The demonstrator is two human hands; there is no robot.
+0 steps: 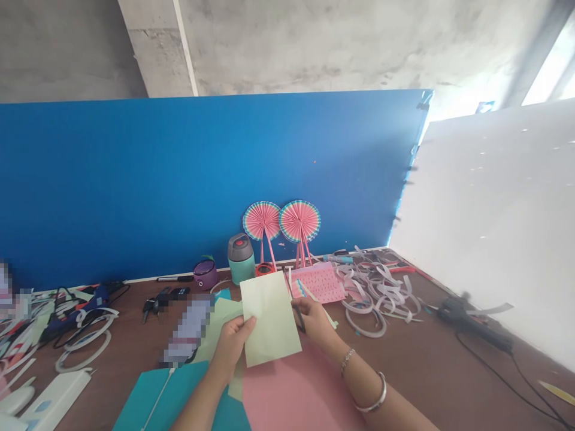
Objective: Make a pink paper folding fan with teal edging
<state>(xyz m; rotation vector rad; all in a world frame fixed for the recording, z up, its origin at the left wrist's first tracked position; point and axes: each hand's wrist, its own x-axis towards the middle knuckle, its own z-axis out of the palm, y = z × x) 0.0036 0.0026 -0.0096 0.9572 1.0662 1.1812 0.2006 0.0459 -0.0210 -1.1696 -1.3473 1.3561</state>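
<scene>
My left hand (232,342) pinches the left edge of a pale green sheet of paper (272,320), its thumb on top. Held slightly tilted, the sheet is above a pink sheet (305,392) on the table. My right hand (317,320) is closed around a pair of scissors (298,318) with dark handles at the sheet's right edge. The blades point away from me along that edge; whether they touch the paper I cannot tell. More pale green paper (213,326) and a teal sheet (150,392) lie under and beside my left arm.
Two pink folded-paper fans (262,221) lean on the blue partition (135,185). Before it stand a teal jar (241,263) and a purple pot (205,274). Curled paper strips (377,287) and a glue gun (476,326) with a cord lie right; a white power strip (58,400) lies left.
</scene>
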